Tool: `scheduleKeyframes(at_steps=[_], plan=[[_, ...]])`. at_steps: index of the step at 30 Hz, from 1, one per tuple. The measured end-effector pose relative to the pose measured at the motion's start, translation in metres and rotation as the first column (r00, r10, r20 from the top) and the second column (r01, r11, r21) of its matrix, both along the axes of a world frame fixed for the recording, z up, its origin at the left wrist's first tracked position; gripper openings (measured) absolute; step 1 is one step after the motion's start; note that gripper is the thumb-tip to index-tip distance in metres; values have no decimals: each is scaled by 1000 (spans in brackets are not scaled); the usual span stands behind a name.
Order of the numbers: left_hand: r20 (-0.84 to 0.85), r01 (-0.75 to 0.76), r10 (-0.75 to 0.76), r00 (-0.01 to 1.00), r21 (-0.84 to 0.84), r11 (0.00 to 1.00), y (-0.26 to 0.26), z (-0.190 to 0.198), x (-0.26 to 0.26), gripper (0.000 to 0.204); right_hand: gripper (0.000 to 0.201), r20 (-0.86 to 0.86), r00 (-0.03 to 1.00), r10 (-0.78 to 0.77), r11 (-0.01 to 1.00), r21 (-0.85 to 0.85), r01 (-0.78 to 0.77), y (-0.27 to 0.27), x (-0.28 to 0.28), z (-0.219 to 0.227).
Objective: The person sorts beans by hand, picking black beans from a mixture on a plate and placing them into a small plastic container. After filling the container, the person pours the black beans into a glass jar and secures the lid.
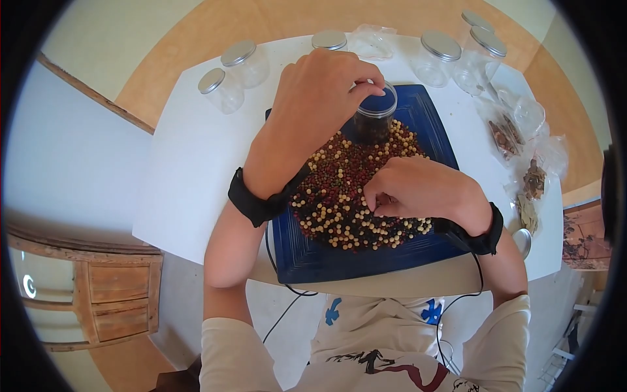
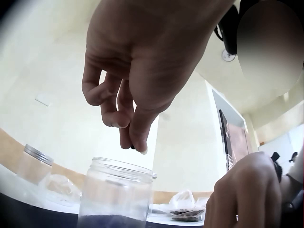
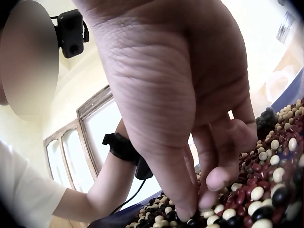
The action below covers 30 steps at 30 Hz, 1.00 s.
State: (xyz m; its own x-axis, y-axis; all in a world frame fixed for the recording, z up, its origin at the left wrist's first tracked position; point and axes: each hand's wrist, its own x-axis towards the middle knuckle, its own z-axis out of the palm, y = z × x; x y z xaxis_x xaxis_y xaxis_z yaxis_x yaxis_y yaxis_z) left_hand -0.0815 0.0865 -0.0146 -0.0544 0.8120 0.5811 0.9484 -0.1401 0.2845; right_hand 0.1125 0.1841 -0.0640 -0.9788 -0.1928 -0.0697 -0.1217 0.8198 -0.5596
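Above the mouth of a clear jar [image 1: 375, 116], my left hand [image 1: 320, 98] pinches a small black bean [image 2: 132, 147] between thumb and finger. Dark contents cover the bottom of this open jar [image 2: 114, 194], which stands towards the back of the blue tray [image 1: 313, 266]. Red, cream, black and greenish beans [image 1: 339, 222] lie spread over the tray. My right hand [image 1: 424, 189] reaches down with curled fingers, its thumb and fingertips touching the beans [image 3: 256, 193]. A black bean [image 3: 194, 222] lies at those fingertips; whether they grip it, I cannot tell.
Lidded clear jars stand along the white table's [image 1: 176, 176] back edge, at the left [image 1: 225, 95] and right [image 1: 436, 62]. Plastic bags [image 1: 503, 134] with dried contents lie at the right, near a loose round lid [image 1: 522, 243]. Cables [image 1: 268, 251] hang from both wrists.
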Motion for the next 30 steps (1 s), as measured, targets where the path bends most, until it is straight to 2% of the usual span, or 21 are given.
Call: scheduleKeyframes(at_steps=[4,7,9,10,12,13,14,16,18,19,21,25,27,28,30], plan=[[-27,-16,16,1000,29,999,2,-5,-1,11,8,86,996,-18,998,-58,23,2,-2,16],[-58,-36,36,998,0,999,1,-7,-3,11,7,4,999,-42,993,-111,42,8,-1,28],[-17,-44,44,999,-15,999,0,-6,-3,11,7,-212,960,-184,982,-93,167,10,1,36],[-17,-43,43,999,-15,999,-1,-3,-2,11,7,-212,960,-185,981,-93,168,10,2,40],[57,-54,58,997,-65,996,-7,5,1,12,8,-368,825,-430,903,-149,404,8,0,48],[56,-52,56,997,-66,996,-11,8,2,12,10,-356,773,-525,847,-126,517,8,-1,52],[57,-34,42,998,-135,990,-16,10,2,12,10,-357,771,-528,845,-127,519,10,-3,50],[56,-13,25,998,-204,979,-25,14,5,13,9,-433,675,-597,789,-163,593,13,-8,41],[45,57,-40,998,-526,848,-33,15,10,11,10,-471,654,-592,784,-149,602,15,-11,34],[44,59,-42,998,-527,848,-35,9,9,11,11,-507,635,-582,781,-134,610,16,-12,31],[213,281,-183,960,-709,647,-37,-10,5,14,12,-508,629,-588,772,-123,623,16,-13,29],[158,188,-104,982,-782,594,-33,-14,19,16,14,-546,610,-574,769,-106,630,18,-15,24],[186,204,-87,979,-835,511,-30,-17,20,18,13,-570,614,-545,797,-125,591,19,-14,23],[185,204,-88,979,-836,510,-30,-19,20,18,13,-594,619,-514,824,-143,548,18,-14,23],[218,270,-159,963,-767,582,-31,-23,19,18,13,-567,647,-509,837,-153,525,14,-12,30]])
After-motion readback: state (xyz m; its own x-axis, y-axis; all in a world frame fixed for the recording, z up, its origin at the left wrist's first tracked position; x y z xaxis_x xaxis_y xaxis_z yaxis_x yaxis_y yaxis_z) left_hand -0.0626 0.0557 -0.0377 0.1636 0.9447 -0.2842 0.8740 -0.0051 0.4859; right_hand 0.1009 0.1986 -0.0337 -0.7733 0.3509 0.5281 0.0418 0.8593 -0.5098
